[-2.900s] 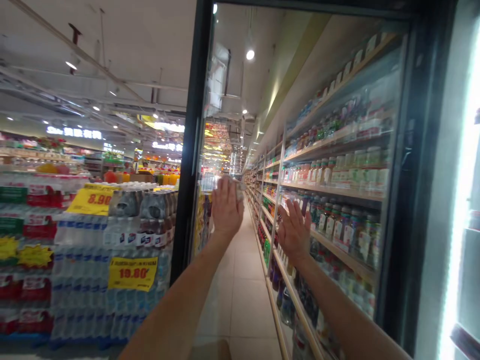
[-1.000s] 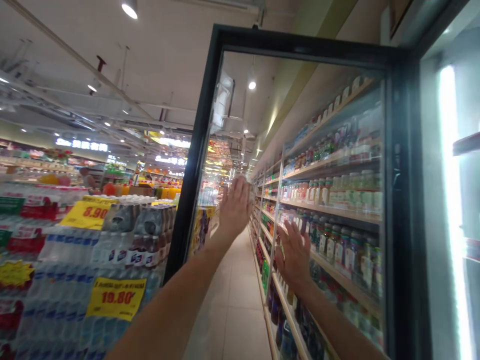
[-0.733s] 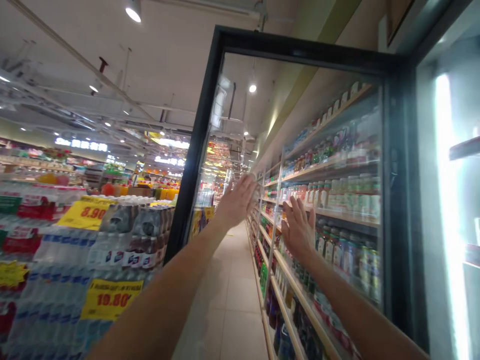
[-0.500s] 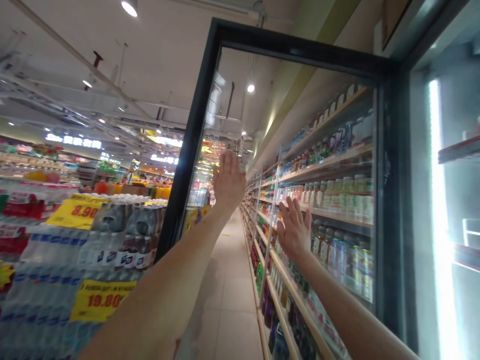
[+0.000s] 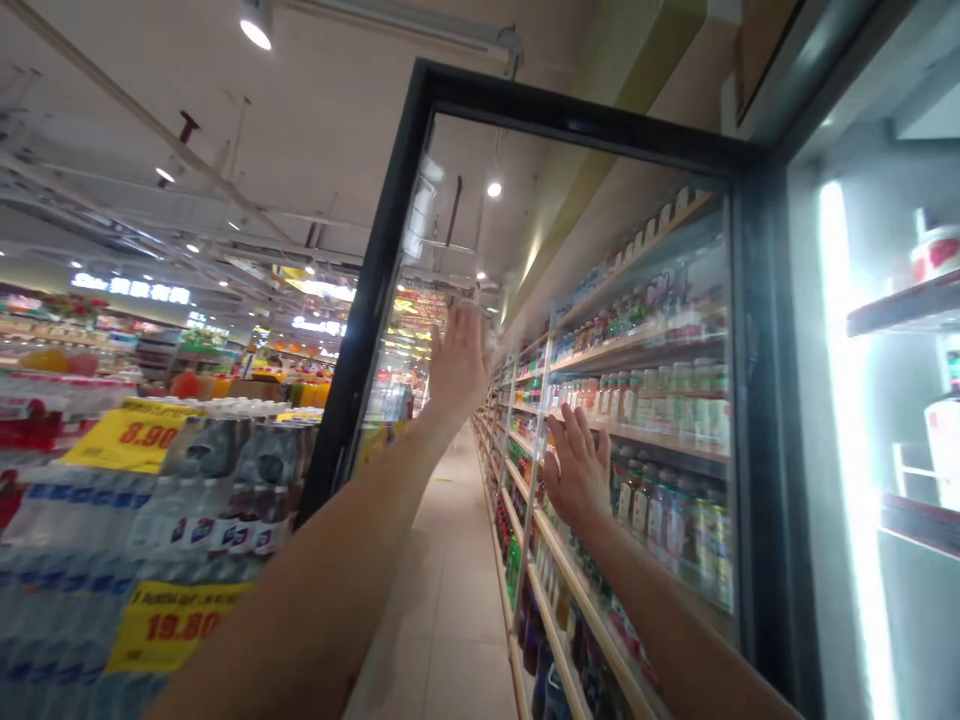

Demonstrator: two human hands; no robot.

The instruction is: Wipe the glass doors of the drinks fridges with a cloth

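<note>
An open glass fridge door with a black frame stands in front of me. My left hand is raised flat against the glass. A small pale cloth shows past its fingertips, pressed to the pane. Lower and to the right, my right hand rests on the same glass, open, fingers spread, holding nothing. Through the pane I see an aisle and long shelves of bottled drinks.
The lit fridge interior with shelves and white tubs is at the right. Stacked packs of bottled water with yellow price signs stand at the left. A tiled aisle floor runs ahead.
My left hand with the cloth has slid up the glass and slightly left. My right hand has stayed flat on the pane. More of the fridge interior shows at the right.
</note>
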